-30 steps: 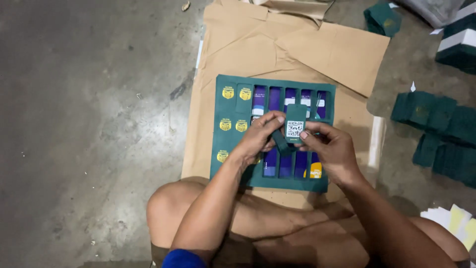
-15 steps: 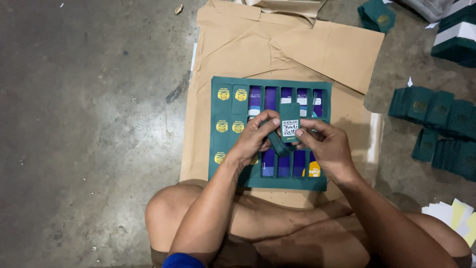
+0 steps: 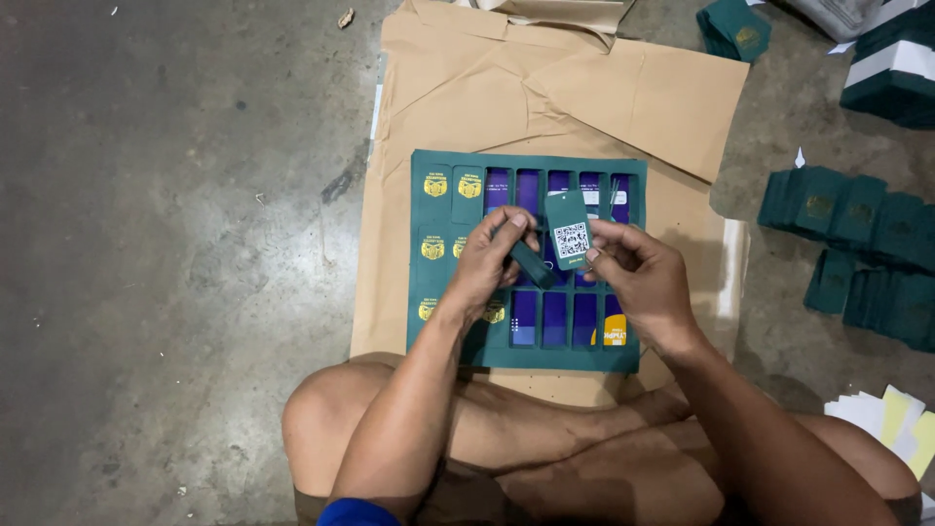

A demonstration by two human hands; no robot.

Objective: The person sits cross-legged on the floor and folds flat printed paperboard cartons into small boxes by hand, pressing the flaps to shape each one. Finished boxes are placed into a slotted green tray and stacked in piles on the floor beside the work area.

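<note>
Lighting is dim, even and diffuse, apparently from overhead. Shadows are soft and weak beneath the flattened brown cardboard sheet (image 3: 545,107) on the grey concrete floor (image 3: 166,244). No glare. Focus is sharp centrally; corners soften and darken slightly.

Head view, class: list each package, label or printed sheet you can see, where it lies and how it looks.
Small green carton: held by both hands, square code patch.
Printed sheet: flat on brown paper, green with purple panels and gold emblems.
Green cartons: rows on floor, right.
Green stack: top edge.
</note>
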